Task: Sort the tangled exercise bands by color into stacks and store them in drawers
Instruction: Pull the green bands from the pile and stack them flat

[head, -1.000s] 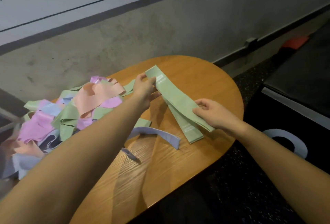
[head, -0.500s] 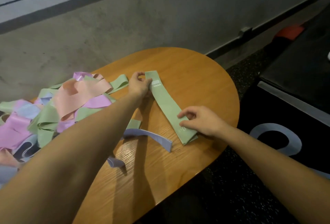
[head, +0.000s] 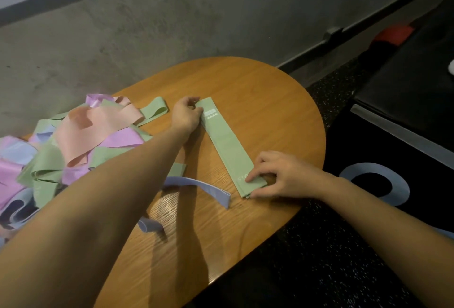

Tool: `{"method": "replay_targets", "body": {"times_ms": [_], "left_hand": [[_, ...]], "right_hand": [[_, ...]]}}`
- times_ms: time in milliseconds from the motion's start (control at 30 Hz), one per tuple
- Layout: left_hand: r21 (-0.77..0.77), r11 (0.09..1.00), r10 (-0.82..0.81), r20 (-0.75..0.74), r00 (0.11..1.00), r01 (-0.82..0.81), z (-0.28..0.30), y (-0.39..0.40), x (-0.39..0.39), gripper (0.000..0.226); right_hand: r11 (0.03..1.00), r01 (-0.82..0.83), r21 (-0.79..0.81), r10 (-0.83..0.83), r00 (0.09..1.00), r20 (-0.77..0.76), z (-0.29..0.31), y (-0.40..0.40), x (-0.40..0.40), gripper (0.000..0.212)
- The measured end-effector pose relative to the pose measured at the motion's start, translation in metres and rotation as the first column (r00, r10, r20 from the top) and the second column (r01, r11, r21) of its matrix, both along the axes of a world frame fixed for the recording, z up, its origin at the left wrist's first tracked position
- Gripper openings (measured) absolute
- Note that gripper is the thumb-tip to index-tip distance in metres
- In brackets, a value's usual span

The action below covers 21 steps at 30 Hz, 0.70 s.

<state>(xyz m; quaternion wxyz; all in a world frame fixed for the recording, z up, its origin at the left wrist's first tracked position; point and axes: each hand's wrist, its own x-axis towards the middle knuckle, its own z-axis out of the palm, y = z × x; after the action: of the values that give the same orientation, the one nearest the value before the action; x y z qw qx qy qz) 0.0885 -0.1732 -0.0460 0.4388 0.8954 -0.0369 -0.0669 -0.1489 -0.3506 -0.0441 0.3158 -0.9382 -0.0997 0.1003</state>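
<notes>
A stack of green bands point(head: 229, 148) lies flat and straight on the wooden table point(head: 270, 101), running from far to near. My left hand point(head: 186, 113) pinches the stack's far end. My right hand point(head: 282, 175) grips its near end, with fingertips on top and the thumb at the edge. A tangled pile of bands point(head: 61, 150) in green, pink, peach and lilac-blue covers the left of the table. A loose lilac-blue band point(head: 208, 187) curls between the pile and the stack, partly under my left forearm.
The rounded table end reaches right to a dark speckled floor point(head: 319, 258). A black box with a pale blue ring mark point(head: 375, 184) stands at the right. A grey concrete wall point(head: 172, 25) rises behind the table.
The green band was held raised above the table and now lies flat on the other green one, its ends aligned. Both hands have come down with it and stay on its ends.
</notes>
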Motion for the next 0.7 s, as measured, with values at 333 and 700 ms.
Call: {"method": "replay_targets", "body": {"times_ms": [333,700], "left_hand": [[0.036,0.999,0.012,-0.086,0.996,-0.009,0.0,0.001,0.011,0.037],[0.116,0.992,-0.053,-0.041,0.998,0.058,0.011,0.004,0.009,0.038]], "right_hand": [[0.995,-0.067,-0.068,0.075,0.99,0.119,-0.008,-0.001,0.001,0.027],[1.0,0.017,-0.004,-0.016,0.988,0.156,-0.006,0.001,-0.009,0.041]]}}
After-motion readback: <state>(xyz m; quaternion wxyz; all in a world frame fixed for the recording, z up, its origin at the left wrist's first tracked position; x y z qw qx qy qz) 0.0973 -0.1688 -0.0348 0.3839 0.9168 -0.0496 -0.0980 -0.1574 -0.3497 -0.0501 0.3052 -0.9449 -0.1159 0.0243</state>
